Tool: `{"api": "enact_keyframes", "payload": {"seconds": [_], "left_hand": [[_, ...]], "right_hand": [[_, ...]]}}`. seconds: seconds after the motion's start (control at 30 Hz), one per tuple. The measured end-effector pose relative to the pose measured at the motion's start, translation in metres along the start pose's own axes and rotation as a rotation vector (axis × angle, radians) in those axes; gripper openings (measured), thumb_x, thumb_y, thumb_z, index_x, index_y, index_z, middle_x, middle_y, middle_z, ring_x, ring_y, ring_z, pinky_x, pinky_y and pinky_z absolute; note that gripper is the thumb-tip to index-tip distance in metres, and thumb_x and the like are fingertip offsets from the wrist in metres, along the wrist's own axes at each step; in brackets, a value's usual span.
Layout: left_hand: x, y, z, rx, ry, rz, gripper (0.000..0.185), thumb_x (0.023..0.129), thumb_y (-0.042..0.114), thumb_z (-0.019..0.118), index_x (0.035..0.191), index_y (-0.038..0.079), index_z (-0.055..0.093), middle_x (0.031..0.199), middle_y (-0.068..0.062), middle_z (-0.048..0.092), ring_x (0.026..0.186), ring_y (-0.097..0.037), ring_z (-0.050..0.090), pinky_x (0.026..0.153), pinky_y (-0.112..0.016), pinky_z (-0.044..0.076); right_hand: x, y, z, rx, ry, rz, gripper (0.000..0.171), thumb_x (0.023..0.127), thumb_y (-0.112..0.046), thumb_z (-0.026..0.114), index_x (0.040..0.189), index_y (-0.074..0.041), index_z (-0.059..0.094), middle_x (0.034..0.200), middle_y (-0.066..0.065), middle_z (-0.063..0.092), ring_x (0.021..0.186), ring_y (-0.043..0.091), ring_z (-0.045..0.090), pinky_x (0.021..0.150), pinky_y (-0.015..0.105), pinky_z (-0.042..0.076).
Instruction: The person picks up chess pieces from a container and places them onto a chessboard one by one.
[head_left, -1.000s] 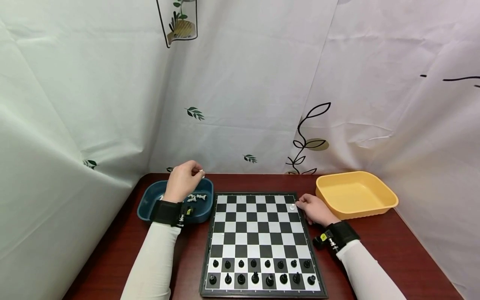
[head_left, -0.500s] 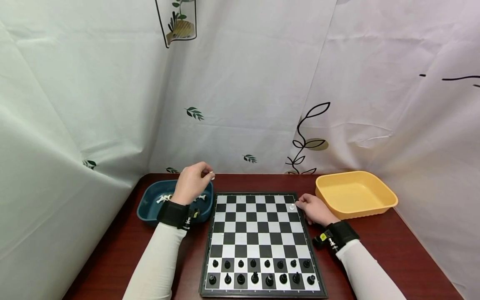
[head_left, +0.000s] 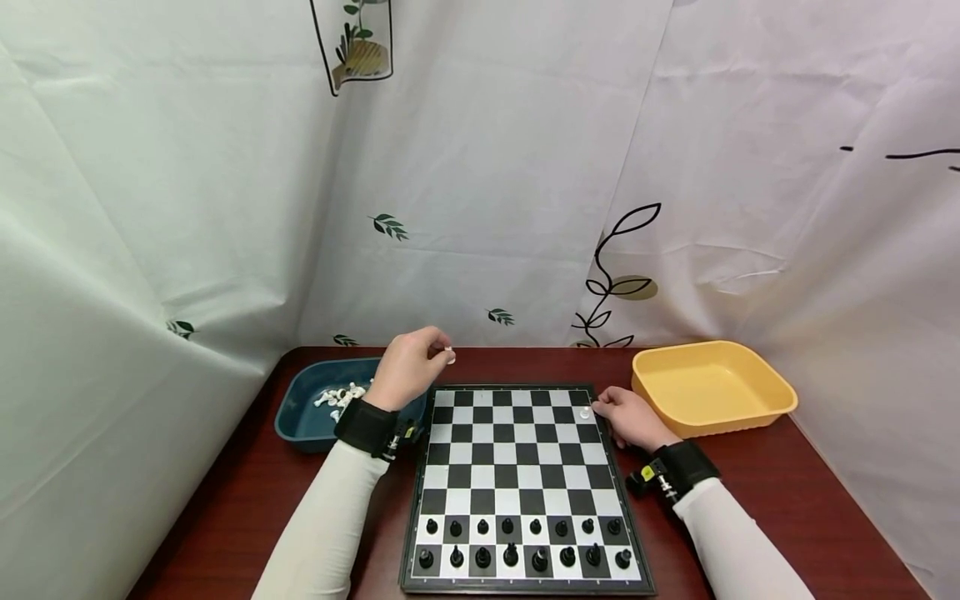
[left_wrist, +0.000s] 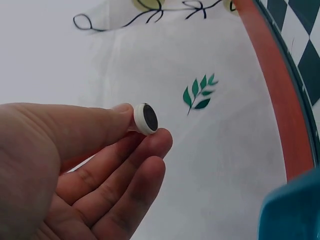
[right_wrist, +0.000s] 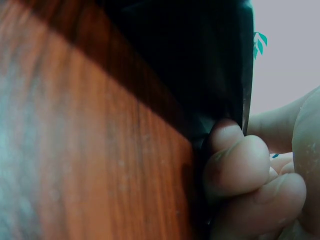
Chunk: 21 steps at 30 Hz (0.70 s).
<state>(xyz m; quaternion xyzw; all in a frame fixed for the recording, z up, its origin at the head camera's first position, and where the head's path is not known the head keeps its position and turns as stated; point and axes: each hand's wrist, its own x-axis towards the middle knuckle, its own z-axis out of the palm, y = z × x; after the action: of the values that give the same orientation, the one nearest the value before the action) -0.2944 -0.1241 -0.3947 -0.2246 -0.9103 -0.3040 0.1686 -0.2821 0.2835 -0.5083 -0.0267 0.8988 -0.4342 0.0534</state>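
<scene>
White sheeting printed with leaves and line drawings hangs behind a dark red wooden table (head_left: pixel 750 492). Above the far left corner of the chessboard (head_left: pixel 522 467), the left hand (head_left: pixel 408 371) holds a white chess piece (head_left: pixel 448 357) pinched between thumb and fingertips; the left wrist view shows the piece's round base with its dark disc (left_wrist: pixel 146 118) facing the camera, the other fingers loosely curled beneath. The piece is in the air, clear of both board and tray.

Just behind and left of that hand sits a dark blue tray (head_left: pixel 300 417) with a heap of white pieces (head_left: pixel 341 395) lying in it. The right hand (head_left: pixel 628 418) rests at the board's far right edge, fingers curled against the rim, with its fingertips beside a single white piece (head_left: pixel 584 412) standing on the corner square; whether they touch it cannot be told. Along the near edge of the board, two rows of black pieces (head_left: pixel 521 542) stand in order. A yellow tray (head_left: pixel 765 400) sits just beyond the right hand. Both wrists wear black straps.
</scene>
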Motion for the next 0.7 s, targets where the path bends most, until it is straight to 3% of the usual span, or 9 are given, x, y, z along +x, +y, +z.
{"api": "enact_keyframes", "payload": {"seconds": [0.27,0.47,0.7], "left_hand": [[0.009,0.012,0.022,-0.063,-0.141,0.023,0.015,0.106,0.015,0.078,0.121,0.011,0.079,0.105,-0.001,0.079,0.094,-0.017,0.074,0.083,-0.037,0.060],[0.015,0.015,0.040,-0.082,-0.203,0.025,0.013,0.107,0.015,0.078,0.119,0.011,0.080,0.104,0.001,0.079,0.092,-0.013,0.074,0.081,-0.033,0.060],[0.020,0.023,0.054,-0.056,-0.253,0.057,0.014,0.107,0.012,0.077,0.121,0.010,0.080,0.108,-0.002,0.080,0.097,-0.017,0.074,0.088,-0.036,0.060]], "right_hand": [[-0.002,0.002,0.001,0.013,-0.001,0.010,0.018,0.113,-0.019,0.061,0.106,-0.003,0.062,0.062,0.006,0.055,0.046,0.023,0.055,0.048,0.037,0.045],[-0.003,0.001,0.001,0.019,0.005,0.014,0.018,0.113,-0.019,0.061,0.106,-0.003,0.062,0.062,0.006,0.055,0.045,0.022,0.054,0.048,0.036,0.044],[-0.002,-0.001,-0.001,0.012,0.004,-0.001,0.018,0.112,-0.019,0.061,0.105,-0.003,0.062,0.062,0.006,0.055,0.045,0.022,0.054,0.047,0.036,0.045]]}}
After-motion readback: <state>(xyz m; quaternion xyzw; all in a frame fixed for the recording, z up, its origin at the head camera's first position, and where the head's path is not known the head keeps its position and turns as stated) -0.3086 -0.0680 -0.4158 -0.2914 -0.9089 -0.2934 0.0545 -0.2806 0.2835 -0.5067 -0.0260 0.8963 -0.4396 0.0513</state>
